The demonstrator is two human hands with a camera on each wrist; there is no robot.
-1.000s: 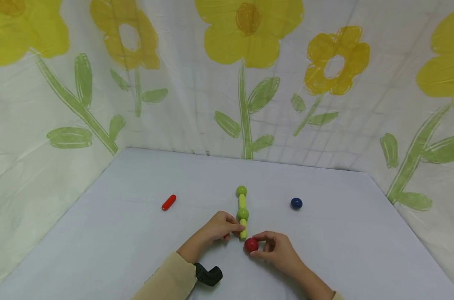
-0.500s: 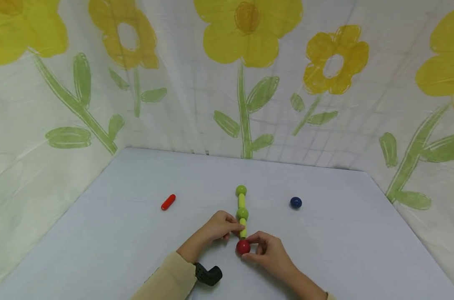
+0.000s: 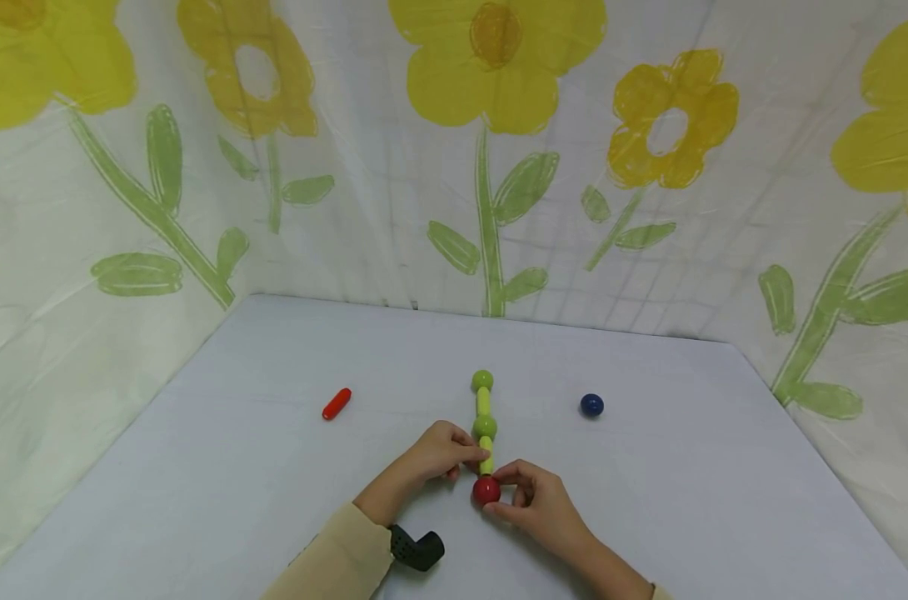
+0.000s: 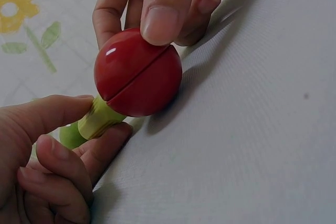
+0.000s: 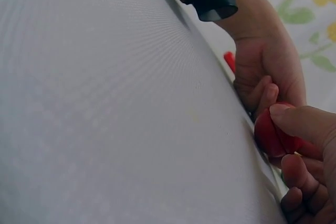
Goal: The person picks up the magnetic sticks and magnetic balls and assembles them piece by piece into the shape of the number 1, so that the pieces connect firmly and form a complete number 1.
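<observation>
A chain of two green balls (image 3: 485, 427) and two yellow-green rods lies on the table, running away from the person. My left hand (image 3: 441, 452) pinches the nearer yellow-green rod (image 4: 98, 119) between thumb and fingers. At that rod's near end sits a glossy red ball (image 3: 486, 491) with a groove across it. My right hand (image 3: 538, 502) holds this ball from the right, thumb on the near side and fingertips on the far side. In the left wrist view the red ball (image 4: 137, 74) meets the rod's end. The right wrist view shows the thumb on the red ball (image 5: 273, 136).
A red rod (image 3: 337, 404) lies to the left on the white table (image 3: 274, 350), and a dark blue ball (image 3: 592, 406) to the right. A black device (image 3: 418, 550) is worn at the left wrist. A flower-printed curtain (image 3: 364, 208) surrounds the table.
My right hand has moved slightly left, bringing the red ball from beside the rod's near end into line with it. The left hand has kept its grip on the rod.
</observation>
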